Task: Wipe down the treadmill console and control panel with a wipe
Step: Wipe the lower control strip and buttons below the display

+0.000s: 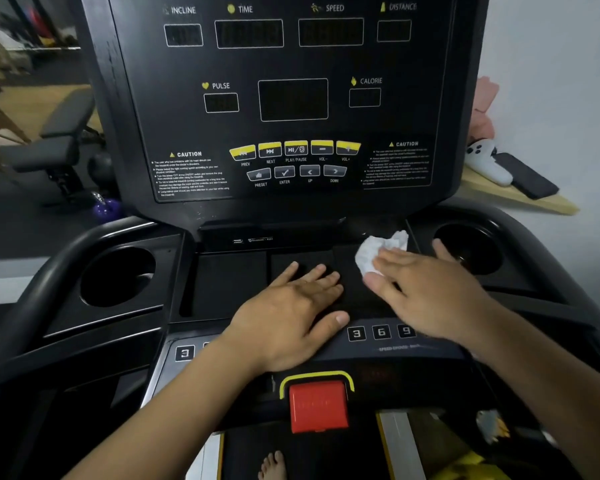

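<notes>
The black treadmill console (291, 98) rises in front of me with dark displays and yellow and grey buttons (295, 148). Below it lies a flat black tray shelf (229, 282). My right hand (426, 292) presses a crumpled white wipe (378, 247) flat against the right part of that shelf, fingers stretched over it. My left hand (291, 313) rests palm down on the shelf's middle, fingers spread, holding nothing. The lower control panel with number keys (381, 331) runs under both wrists.
Round cup holders sit at the left (118, 275) and right (468, 247) of the shelf. A red stop button (317, 405) is near the front edge. A wooden board with a white controller (485, 161) and dark phone lies right; a weight bench (59, 133) stands left.
</notes>
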{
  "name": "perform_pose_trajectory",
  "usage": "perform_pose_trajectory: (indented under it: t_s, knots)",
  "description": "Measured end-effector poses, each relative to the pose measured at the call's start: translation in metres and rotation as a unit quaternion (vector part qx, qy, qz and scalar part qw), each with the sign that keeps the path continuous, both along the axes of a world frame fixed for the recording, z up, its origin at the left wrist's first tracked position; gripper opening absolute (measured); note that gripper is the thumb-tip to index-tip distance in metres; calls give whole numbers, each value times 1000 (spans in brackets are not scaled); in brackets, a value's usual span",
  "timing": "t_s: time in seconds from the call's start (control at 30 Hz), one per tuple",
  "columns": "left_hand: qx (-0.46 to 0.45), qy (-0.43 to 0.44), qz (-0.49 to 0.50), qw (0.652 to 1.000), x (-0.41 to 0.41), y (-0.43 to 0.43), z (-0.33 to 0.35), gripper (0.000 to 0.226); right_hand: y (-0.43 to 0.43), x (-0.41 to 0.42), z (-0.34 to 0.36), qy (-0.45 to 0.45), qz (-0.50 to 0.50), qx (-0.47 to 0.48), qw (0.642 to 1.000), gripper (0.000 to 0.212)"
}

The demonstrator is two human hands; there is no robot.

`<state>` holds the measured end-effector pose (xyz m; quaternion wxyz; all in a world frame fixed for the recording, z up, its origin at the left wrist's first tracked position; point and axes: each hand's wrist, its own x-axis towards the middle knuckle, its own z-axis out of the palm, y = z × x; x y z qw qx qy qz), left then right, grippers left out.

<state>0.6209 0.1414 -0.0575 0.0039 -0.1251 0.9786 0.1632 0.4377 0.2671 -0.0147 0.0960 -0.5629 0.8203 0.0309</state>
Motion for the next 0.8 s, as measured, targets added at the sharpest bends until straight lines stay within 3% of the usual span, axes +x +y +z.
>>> perform_pose_trajectory:
  t_s: [0.17, 0.27, 0.43, 0.57, 0.7, 0.8]
  knots:
    - [-77, -14, 51, 996, 1, 0, 0, 82, 7, 23, -13, -76, 47, -7, 996, 77]
    - [-86, -17, 89, 992, -2, 1, 1, 83, 27, 4, -8, -48, 21, -1, 999, 81]
    - [-106, -37, 102, 988, -5, 3, 0, 84, -12, 5, -7, -31, -6, -6, 999, 66]
    - [-101, -50, 104, 988, -5, 3, 0, 81, 3, 22, -11, -75, 54, -15, 996, 68]
    - [-96, -56, 112, 987, -8, 4, 0, 84, 21, -3, -5, -22, 24, 9, 999, 81]
    - [-92, -62, 114, 987, -8, 5, 2, 84, -5, -4, -9, -11, -2, -8, 1000, 71]
